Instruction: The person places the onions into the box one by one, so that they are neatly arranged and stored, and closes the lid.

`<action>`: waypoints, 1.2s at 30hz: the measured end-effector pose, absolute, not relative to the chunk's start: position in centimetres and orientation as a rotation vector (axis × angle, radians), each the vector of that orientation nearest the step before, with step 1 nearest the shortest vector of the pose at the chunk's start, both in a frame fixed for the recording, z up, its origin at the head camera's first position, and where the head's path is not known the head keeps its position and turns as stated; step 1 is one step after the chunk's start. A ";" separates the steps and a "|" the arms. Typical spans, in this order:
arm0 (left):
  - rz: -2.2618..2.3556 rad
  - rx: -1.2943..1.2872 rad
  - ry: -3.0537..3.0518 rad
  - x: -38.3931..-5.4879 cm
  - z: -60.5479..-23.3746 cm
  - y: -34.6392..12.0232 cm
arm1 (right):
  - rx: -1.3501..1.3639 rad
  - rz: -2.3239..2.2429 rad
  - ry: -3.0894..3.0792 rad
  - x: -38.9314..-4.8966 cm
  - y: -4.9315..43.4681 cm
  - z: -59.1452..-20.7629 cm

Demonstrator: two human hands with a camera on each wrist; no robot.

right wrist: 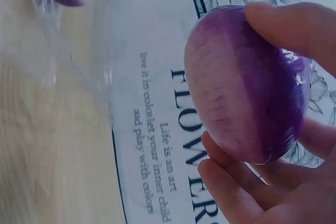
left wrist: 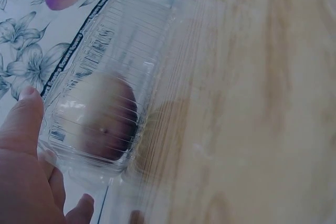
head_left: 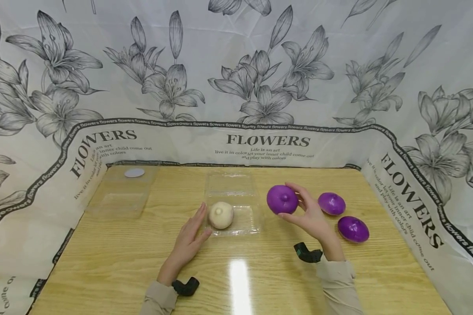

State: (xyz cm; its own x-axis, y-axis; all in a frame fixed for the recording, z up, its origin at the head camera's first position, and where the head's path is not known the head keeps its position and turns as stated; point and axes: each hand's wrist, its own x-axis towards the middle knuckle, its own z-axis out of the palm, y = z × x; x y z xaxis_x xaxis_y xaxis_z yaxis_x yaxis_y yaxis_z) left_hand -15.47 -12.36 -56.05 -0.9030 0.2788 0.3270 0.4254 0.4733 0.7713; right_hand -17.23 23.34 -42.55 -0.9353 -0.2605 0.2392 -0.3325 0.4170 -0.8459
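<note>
Floral cloth (head_left: 260, 87) borders wooden tabletop (head_left: 276, 271).

Beige sleeves (head_left: 162, 295), black elbow-shaped wrist cameras (head_left: 187, 287), small green patch (head_left: 298, 249) on the right one

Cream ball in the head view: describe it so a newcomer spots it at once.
On the table, the left hand is beside a clear container. In the container's near half sits the cream ball. Its pale top sets it apart from the three purple balls to its right.
</note>
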 end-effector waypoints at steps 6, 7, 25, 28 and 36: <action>-1.413 -0.616 -2.558 -15.5 -56.1 -12.3 | 0.614 1.557 -2.578 -18.4 20.0 -42.7; -1.413 -0.616 -2.556 -15.5 -56.1 -12.3 | 0.619 1.548 -2.580 -18.6 19.5 -43.0; -1.408 -0.609 -2.559 -15.5 -56.1 -12.4 | 0.592 0.963 -2.893 -18.1 14.3 -47.0; -1.401 -0.609 -2.560 -15.5 -56.1 -12.4 | 0.567 0.856 -2.958 -18.1 13.9 -47.2; -1.399 -0.616 -2.554 -15.4 -56.1 -12.4 | 0.502 0.780 -3.053 -17.8 13.2 -47.4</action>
State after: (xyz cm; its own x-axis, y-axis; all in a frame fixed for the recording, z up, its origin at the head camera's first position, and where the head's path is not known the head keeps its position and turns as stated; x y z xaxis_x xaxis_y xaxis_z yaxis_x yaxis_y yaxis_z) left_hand -15.45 -12.37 -56.11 -0.9013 0.2757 0.3342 0.4300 0.4758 0.7672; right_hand -17.81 13.17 -47.45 -0.9493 -0.3128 0.0298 -0.2888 0.8310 -0.4754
